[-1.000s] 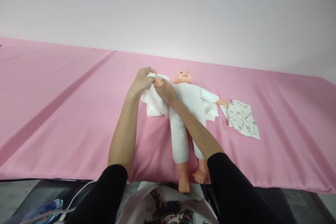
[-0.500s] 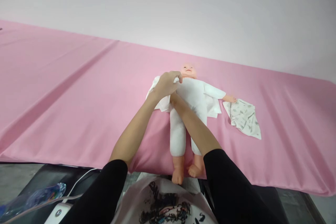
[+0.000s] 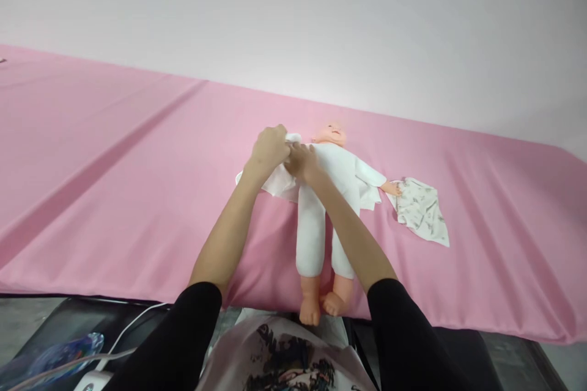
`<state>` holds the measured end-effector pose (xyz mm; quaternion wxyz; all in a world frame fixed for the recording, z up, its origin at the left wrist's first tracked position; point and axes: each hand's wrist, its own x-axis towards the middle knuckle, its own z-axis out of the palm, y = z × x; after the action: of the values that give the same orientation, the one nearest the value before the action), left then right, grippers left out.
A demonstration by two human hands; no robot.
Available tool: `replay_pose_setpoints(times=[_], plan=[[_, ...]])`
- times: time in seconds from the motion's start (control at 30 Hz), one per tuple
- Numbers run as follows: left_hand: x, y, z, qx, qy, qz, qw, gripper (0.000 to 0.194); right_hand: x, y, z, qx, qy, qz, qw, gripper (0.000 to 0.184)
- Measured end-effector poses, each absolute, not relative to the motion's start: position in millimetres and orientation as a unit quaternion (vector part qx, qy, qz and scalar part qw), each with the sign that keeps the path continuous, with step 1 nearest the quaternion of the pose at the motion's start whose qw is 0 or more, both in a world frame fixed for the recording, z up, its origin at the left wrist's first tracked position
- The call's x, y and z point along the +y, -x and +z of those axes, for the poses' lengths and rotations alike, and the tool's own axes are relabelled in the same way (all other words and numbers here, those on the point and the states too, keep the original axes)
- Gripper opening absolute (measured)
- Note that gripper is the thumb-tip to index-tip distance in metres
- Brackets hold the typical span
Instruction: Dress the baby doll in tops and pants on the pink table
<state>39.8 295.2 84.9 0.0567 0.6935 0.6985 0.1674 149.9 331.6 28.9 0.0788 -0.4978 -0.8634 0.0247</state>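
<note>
A baby doll point(image 3: 337, 165) with a white cloth body lies face up, its bare feet at the near edge of the pink mat. A white baby garment point(image 3: 280, 183) is spread partly under it, showing on both sides of the torso. My left hand point(image 3: 269, 149) is closed on bunched white cloth of this garment, left of the doll's shoulder. Right beside it, my right hand point(image 3: 301, 162) has curled fingers over the doll's arm on that side. That arm is hidden, and whether these fingers grip arm or cloth does not show.
A patterned white cloth point(image 3: 422, 211) lies by the doll's other hand on the pink mat point(image 3: 137, 195). Behind the mat rises a pale wall point(image 3: 293, 30). At lower left are a plastic bottle point(image 3: 68, 354), a white cable point(image 3: 132, 324) and a white device point(image 3: 94, 380).
My left hand has moved a little left with the cloth. My right hand, earlier hidden behind the left, has come into view beside it. The doll's head has tilted sideways.
</note>
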Motion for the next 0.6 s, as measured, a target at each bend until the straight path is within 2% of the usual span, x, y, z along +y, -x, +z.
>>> replay_pose_setpoints(times=[0.07, 0.17, 0.37, 0.53, 0.6], plan=[[298, -36, 83, 0.731, -0.674, 0.096, 0.051, 0.031, 324, -176, 34, -0.846, 0.525, 0.023, 0.090, 0.036], [303, -31, 77, 0.732, -0.677, 0.046, 0.065, 0.028, 310, -212, 35, -0.783, 0.600, 0.039, 0.158, 0.037], [316, -40, 63, 0.678, -0.710, 0.144, 0.123, 0.034, 288, -249, 19, -0.591, 0.736, 0.144, 0.297, 0.052], [321, -66, 50, 0.659, -0.704, 0.232, 0.128, 0.031, 289, -269, 4, -0.494, 0.709, 0.351, 0.360, 0.084], [319, -79, 46, 0.642, -0.711, 0.251, 0.137, 0.029, 291, -272, -1, -0.487, 0.675, 0.396, 0.388, 0.091]])
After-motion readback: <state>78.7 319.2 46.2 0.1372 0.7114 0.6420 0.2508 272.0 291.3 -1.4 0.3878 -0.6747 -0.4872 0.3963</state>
